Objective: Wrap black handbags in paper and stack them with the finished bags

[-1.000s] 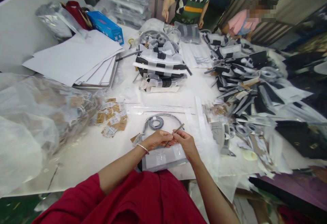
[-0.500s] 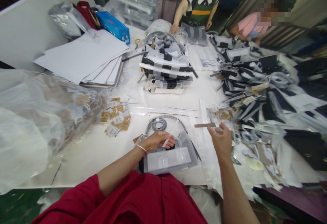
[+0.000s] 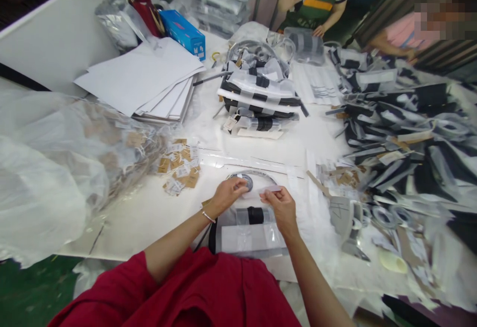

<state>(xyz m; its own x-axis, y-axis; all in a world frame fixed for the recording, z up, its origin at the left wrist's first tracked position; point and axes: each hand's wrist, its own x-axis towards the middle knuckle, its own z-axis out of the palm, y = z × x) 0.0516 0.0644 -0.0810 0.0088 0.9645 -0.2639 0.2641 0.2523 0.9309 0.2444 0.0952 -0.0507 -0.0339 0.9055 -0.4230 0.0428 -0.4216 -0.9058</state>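
My right hand [image 3: 283,209] pinches a narrow pale strip [image 3: 275,188] between thumb and fingers. Facing it, my left hand [image 3: 230,195] is closed at the fingertips, and a faint, see-through length of strip seems to run between the two hands. Below them lies a black handbag [image 3: 255,215] wrapped in clear film, with a white paper panel [image 3: 246,237] across its front. Its covered handle [image 3: 264,174] arches away behind my hands. A coiled wrapped strap [image 3: 246,181] lies just behind my left fingers, partly hidden by them.
Wrapped bags [image 3: 257,98] are stacked ahead, and many more [image 3: 402,133] are heaped on the right. A grey tape dispenser [image 3: 345,220] stands to the right. Brown tags [image 3: 182,165], a plastic sack [image 3: 55,178] and white sheets [image 3: 137,81] occupy the left. Two people work across the table.
My right hand has come left from beside the brown strip and now pinches a pale strip close to my left hand. My left fingers have drawn together. The view has shifted.
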